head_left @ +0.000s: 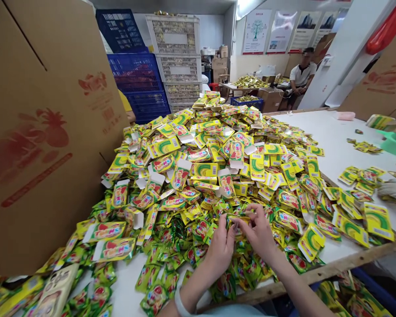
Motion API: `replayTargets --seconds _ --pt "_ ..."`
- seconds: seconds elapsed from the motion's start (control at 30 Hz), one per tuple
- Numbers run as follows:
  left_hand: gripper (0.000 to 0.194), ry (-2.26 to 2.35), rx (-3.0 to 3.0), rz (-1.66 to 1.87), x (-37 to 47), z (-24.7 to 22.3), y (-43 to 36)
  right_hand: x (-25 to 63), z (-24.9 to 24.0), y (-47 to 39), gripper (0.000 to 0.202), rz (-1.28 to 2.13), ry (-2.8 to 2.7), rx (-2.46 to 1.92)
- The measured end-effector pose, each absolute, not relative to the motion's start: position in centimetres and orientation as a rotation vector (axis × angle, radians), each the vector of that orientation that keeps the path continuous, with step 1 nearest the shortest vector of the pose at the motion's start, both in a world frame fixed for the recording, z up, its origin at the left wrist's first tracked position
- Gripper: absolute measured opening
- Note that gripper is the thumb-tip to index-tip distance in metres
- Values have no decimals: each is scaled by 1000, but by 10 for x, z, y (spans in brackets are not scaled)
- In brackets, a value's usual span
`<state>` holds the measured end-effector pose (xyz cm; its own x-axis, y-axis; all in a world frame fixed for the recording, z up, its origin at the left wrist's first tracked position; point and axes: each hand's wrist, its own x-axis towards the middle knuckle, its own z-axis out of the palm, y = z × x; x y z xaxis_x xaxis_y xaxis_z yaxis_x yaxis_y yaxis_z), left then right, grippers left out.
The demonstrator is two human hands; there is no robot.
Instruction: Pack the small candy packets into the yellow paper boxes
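Note:
My left hand [219,247] and my right hand [260,233] meet low over the heap, just above the loose sachets. Between their fingertips is a small yellow-and-green package [238,216]. The fingers cover most of it, so I cannot tell whether it is a carton or a sachet. Small yellow-and-green cartons [204,169] rise in a big pile beyond my hands, many with white end flaps standing up. Green foil sachets [155,296] with red fruit pictures lie in front of and below the pile, around both wrists.
A large brown cardboard box [46,132] stands close on the left. Near the bottom left lies a phone in a cream case [56,290]. The white table [336,141] has a wooden edge. Stacked crates [180,66] and a seated person [302,77] are farther back.

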<state>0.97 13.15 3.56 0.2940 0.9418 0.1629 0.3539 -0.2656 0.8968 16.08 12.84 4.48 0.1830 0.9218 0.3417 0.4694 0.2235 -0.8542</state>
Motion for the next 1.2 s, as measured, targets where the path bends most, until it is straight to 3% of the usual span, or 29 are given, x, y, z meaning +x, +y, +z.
replayTargets --seconds 0.1,0.3,0.5,0.63,0.8,0.93,1.07,1.2 --pt "41 1136 1733 970 21 32 126 155 39 131 39 585 -1414 -1411" --pt "34 1144 1758 968 22 35 128 146 40 126 36 842 -1294 -1342" --pt "34 1143 1838 978 11 49 146 144 42 126 42 1285 -1186 -1125" --pt "39 1067 2123 928 -4 70 171 153 42 131 34 1142 -1142 -1101" --pt "52 1389 2565 996 -32 83 223 179 44 131 37 1003 -1044 -1170" --pt "36 1388 2719 846 -42 74 244 187 41 125 41 1048 -1015 -1196" --pt "23 1324 2612 983 -45 76 238 185 32 122 40 1107 -1027 -1212" --pt "19 1004 2038 1135 -44 87 218 186 34 127 38 1112 -1054 -1210"
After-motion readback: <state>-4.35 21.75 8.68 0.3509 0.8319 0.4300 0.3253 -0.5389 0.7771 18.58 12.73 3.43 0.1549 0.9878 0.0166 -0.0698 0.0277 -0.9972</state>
